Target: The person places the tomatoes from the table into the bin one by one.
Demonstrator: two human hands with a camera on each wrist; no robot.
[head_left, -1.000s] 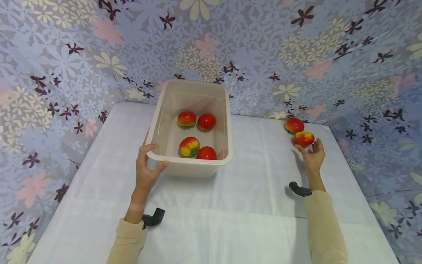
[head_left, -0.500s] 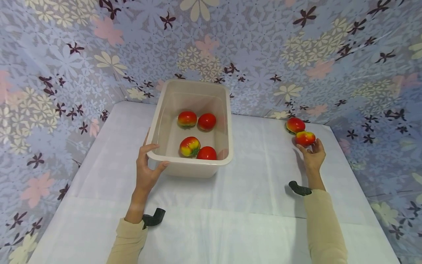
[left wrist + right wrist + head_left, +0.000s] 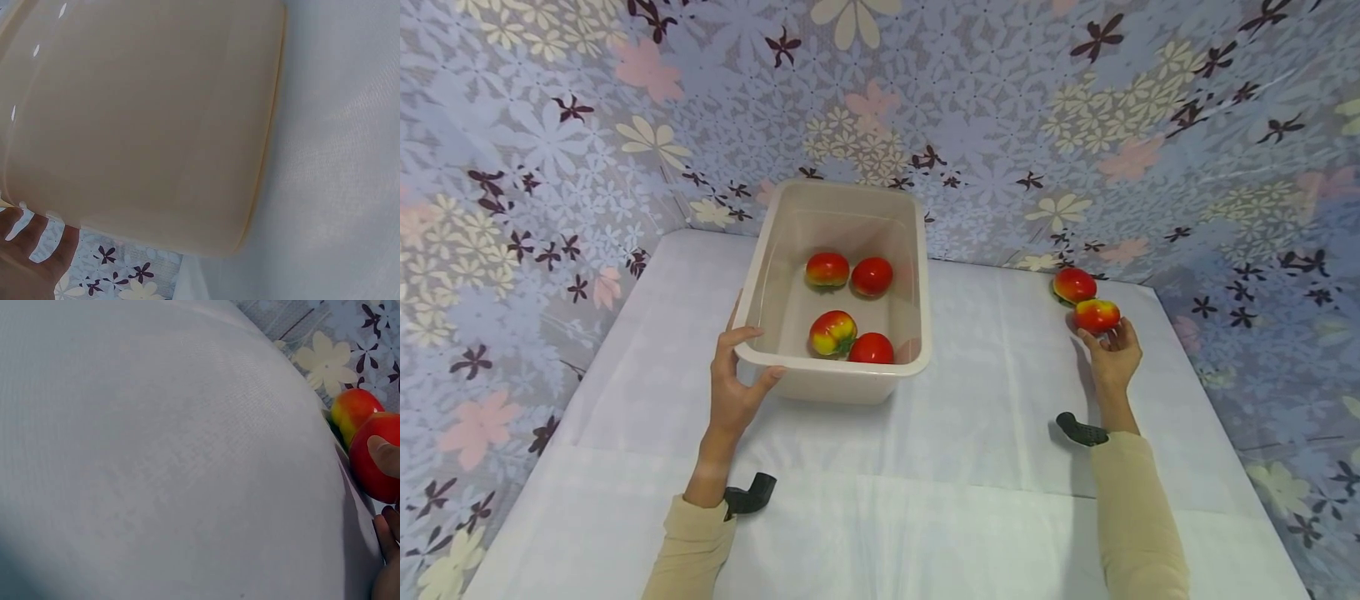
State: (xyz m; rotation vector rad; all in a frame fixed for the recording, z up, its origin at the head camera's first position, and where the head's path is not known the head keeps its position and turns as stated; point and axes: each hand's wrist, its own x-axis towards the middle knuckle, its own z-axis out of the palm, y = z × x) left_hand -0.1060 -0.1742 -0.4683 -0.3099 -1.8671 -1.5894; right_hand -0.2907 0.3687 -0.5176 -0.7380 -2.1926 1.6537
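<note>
At its near-left corner, my left hand (image 3: 733, 398) grips the rim of a beige plastic bin (image 3: 831, 383); in the left wrist view its fingers (image 3: 59, 253) lie along the bin's wall. Inside the bin rest several shiny fruits, among them a red-and-yellow fruit (image 3: 832, 332) with green leaves. Far right, my right hand (image 3: 1115, 360) holds a red-and-yellow fruit (image 3: 1097, 314) between thumb and fingers; the right wrist view shows the thumb (image 3: 384, 455) pressed on its side. Just behind it sits another red fruit (image 3: 1075, 284) with green leaves, seemingly touching it.
A white cloth (image 3: 970, 433) covers the table. Flower-patterned fabric (image 3: 985, 125) rises behind it and at both sides. The two fruits at right lie near the table's back-right corner, close to that fabric. The bin stands against the back, left of the middle.
My right thumb and fingers have closed in a little on the nearer fruit at right. My left hand and the bin stay in place.
</note>
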